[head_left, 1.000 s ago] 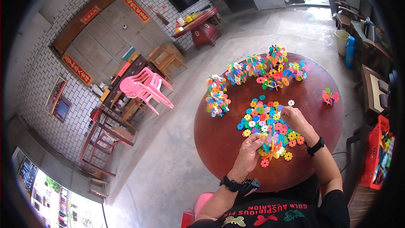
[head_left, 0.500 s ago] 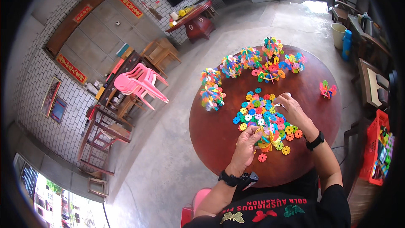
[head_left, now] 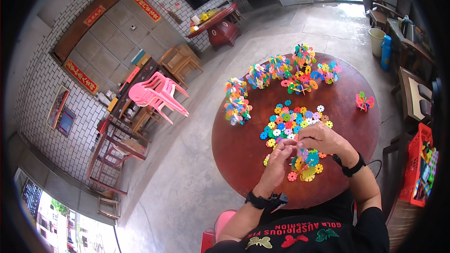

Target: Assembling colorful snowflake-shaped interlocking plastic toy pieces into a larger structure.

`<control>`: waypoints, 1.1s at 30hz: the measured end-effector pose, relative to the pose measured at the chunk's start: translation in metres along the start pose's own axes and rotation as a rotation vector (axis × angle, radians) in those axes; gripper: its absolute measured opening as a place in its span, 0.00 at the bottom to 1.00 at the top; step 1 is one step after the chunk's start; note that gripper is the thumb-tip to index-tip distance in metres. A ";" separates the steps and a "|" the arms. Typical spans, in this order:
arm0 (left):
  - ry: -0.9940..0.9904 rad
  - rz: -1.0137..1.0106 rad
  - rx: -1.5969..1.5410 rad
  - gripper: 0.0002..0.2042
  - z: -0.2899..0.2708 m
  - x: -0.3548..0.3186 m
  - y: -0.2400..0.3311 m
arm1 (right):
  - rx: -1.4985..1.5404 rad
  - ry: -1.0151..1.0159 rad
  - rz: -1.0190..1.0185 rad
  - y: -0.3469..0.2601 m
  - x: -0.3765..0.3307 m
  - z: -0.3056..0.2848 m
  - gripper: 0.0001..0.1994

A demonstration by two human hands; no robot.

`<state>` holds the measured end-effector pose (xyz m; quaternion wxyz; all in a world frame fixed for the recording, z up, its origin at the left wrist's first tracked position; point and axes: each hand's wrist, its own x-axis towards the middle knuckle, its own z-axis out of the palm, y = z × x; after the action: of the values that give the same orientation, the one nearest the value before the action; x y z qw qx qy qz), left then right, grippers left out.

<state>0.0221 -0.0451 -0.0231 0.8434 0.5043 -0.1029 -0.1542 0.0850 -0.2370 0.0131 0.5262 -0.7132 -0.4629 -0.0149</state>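
Both my hands meet over the near middle of the round worktop (head_left: 234, 154). Left hand (head_left: 277, 161) has its fingers pressed together, pinching a small pink disc (head_left: 291, 143). Right hand (head_left: 323, 139) curls in from the other side, fingertips closed on what looks like the same disc or one joined to it; too small to tell which. Black watch on the left wrist, black band on the right.

Just under the hands, toward the near edge, sits a small cluster (head_left: 305, 163) of joined discs, yellow, blue and pink, apparently the piece in hand. One loose pink disc lies beside it.

Done so far, by my read: several built shapes stand along the far edge. A tall stack (head_left: 236, 100) at the far left, a row of balls (head_left: 293, 68) across the far side, and one small piece (head_left: 364, 101) alone near the right edge.

Left: a flat pile (head_left: 293, 121) of loose discs in the worktop's middle, just beyond the hands, many colours, unjoined. So I judge it well along but not finished; the near cluster is only started.

Around: pink chairs (head_left: 157, 96) stacked on the floor, well apart from the worktop.
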 end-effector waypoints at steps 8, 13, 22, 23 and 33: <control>-0.013 0.011 0.364 0.21 0.018 -0.003 0.001 | -0.387 0.124 -0.010 -0.014 -0.004 0.017 0.10; -0.042 -0.010 0.376 0.16 0.004 -0.003 -0.007 | -0.393 0.075 -0.017 -0.022 -0.001 0.021 0.07; 0.002 -0.099 0.217 0.17 0.008 -0.012 0.003 | -0.166 0.098 -0.062 -0.014 -0.001 0.028 0.06; -0.016 -0.112 0.174 0.17 0.012 -0.012 0.007 | -0.141 0.094 -0.024 -0.016 0.000 0.027 0.06; -0.030 0.084 0.113 0.06 -0.001 -0.002 0.000 | 0.363 0.362 0.339 -0.006 0.003 0.005 0.14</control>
<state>0.0207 -0.0441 -0.0236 0.8176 0.5439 -0.1452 -0.1204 0.0800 -0.2306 0.0171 0.7138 -0.6605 -0.2311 0.0293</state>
